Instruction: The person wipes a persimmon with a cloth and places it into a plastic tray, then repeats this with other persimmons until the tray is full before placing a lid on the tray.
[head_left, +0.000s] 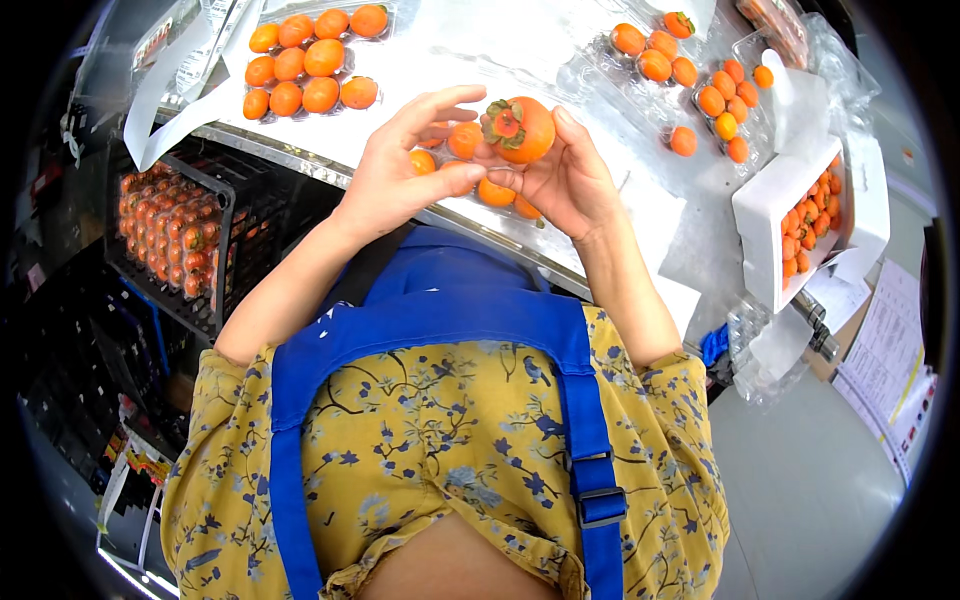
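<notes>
An orange persimmon (534, 131) with a green-brown calyx rests in my right hand (581, 176), its fingers and thumb around the fruit. My left hand (409, 161) is just left of it, thumb and fingers apart, with nothing in its grasp. Beneath both hands several more persimmons (496, 193) lie near the table's front edge; the hands partly cover them, and what they sit in is hard to see. A clear plastic tray of persimmons (324, 57) stands on the white table (480, 45) to the left.
Loose persimmons (657, 66) and a clear tray of them (739, 110) lie at the right. A white foam box (757, 217) full of persimmons stands at the right edge. Below left, a black crate (225, 225) holds packed fruit. White strips (150, 112) hang over the table's left edge.
</notes>
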